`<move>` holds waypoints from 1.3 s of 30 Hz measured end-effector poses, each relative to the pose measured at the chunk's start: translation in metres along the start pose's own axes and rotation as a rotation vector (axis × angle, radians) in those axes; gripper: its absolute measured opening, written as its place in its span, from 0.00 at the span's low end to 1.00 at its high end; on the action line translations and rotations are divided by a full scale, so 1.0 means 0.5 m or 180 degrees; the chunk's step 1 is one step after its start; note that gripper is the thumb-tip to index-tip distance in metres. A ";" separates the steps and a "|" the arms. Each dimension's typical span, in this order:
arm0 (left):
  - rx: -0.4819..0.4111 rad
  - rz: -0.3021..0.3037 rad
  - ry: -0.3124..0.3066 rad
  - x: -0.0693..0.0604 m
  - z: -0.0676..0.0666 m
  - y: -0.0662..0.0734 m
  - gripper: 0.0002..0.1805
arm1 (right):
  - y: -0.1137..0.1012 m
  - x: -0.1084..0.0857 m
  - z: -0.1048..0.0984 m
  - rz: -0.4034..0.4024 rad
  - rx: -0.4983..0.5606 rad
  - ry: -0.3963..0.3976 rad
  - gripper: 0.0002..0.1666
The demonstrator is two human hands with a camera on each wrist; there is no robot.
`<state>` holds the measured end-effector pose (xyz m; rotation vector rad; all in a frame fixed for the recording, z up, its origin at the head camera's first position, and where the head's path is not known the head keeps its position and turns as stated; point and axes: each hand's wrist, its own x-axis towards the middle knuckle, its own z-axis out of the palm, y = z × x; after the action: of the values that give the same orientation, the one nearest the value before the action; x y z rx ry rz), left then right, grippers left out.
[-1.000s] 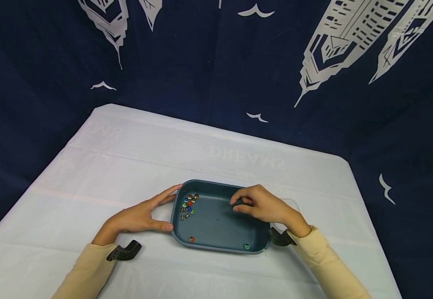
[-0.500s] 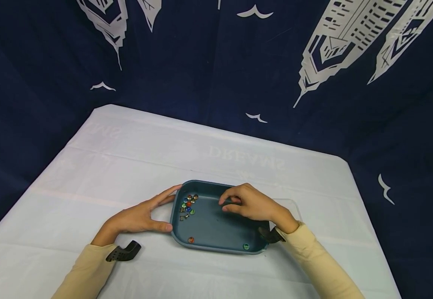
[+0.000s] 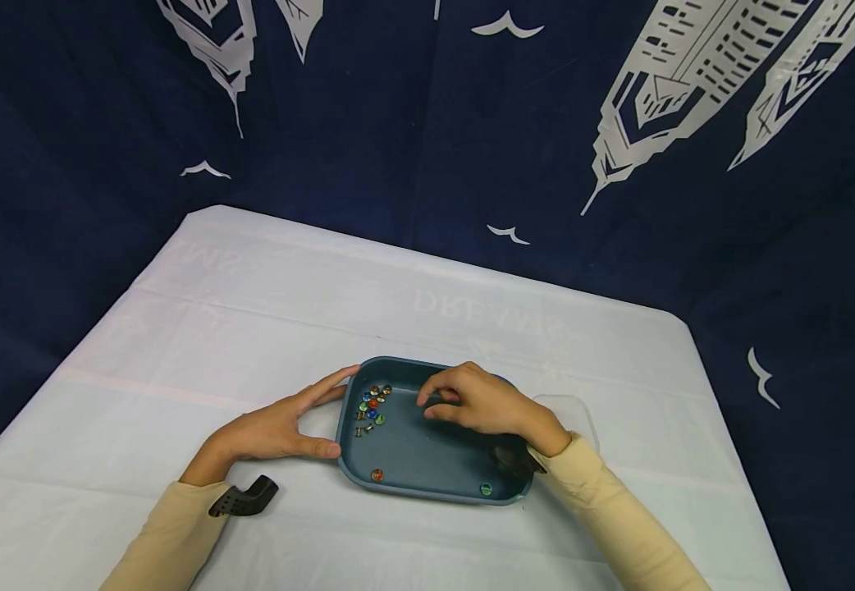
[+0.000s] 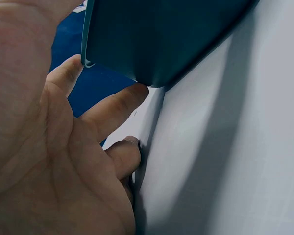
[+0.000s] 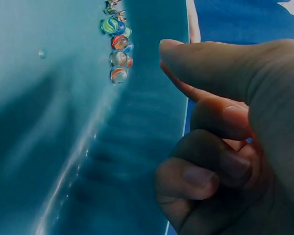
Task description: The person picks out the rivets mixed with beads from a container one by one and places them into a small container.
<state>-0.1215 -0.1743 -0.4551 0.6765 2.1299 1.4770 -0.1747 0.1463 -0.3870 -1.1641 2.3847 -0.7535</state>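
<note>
A blue-green tray [image 3: 413, 451] lies on the white-covered table. Colourful glass marbles [image 3: 373, 403] cluster at its left end, beside several small brass-coloured metal pieces [image 3: 359, 431]. An orange marble [image 3: 377, 474] and a green marble [image 3: 486, 489] sit apart along the near side. My left hand [image 3: 272, 428] rests against the tray's left end, thumb and fingers spread and touching its edge. My right hand [image 3: 479, 400] hovers over the tray, right of the cluster. In the right wrist view its thumb [image 5: 206, 61] reaches forward, the other fingers curl, and no held thing shows.
A clear plastic container or lid [image 3: 578, 410] stands right of the tray, partly hidden by the right arm. Black wrist mounts [image 3: 245, 497] sit at both cuffs. A dark blue printed cloth [image 3: 413, 123] hangs behind the table [image 3: 309, 279].
My right hand has moved left over the tray, nearer the marble cluster, uncovering more of the clear plastic piece. My left hand and the tray stay in place.
</note>
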 end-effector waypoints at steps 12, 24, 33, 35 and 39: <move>0.0025 0.0008 -0.0006 -0.002 -0.001 0.000 0.57 | -0.004 0.039 0.015 -0.0192 0.0087 -0.0072 0.08; 0.0005 0.0062 -0.0079 0.006 0.000 -0.002 0.57 | -0.008 0.077 0.040 -0.0303 0.0137 -0.0214 0.06; 0.0057 0.0039 -0.0040 0.001 0.000 -0.002 0.57 | -0.008 0.105 0.064 -0.0359 0.0121 -0.0319 0.06; 0.0064 0.0032 -0.0034 0.001 0.000 -0.002 0.57 | -0.009 0.110 0.067 -0.0378 0.0121 -0.0334 0.06; 0.0059 0.0009 -0.0029 0.000 0.001 -0.002 0.57 | -0.008 0.118 0.075 -0.0411 0.0116 -0.0335 0.06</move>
<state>-0.1215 -0.1743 -0.4561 0.6918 2.1390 1.4548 -0.1861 0.0857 -0.4198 -1.3191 2.2185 -0.7535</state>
